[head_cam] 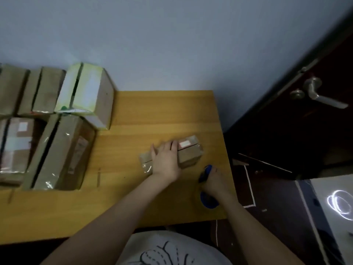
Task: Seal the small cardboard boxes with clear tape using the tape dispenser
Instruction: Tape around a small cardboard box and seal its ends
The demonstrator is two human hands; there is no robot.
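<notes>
A small brown cardboard box (189, 152) with a white label and shiny clear tape lies on the wooden table (152, 111), right of centre. My left hand (166, 161) rests flat on its top, fingers spread, pressing it down and hiding its middle. Just to the right and nearer to me, my right hand (214, 183) is closed around a blue tape dispenser (208, 201). The dispenser sits close to the table's right edge, a short gap from the box. Its blue front tip shows above my fingers.
Several larger cardboard boxes (63, 152) stand crowded on the table's left side, one with pale yellow-green tape (86, 92). A grey wall runs behind. A dark door with a metal lever handle (317, 94) stands to the right. The table's right edge drops to a dark floor.
</notes>
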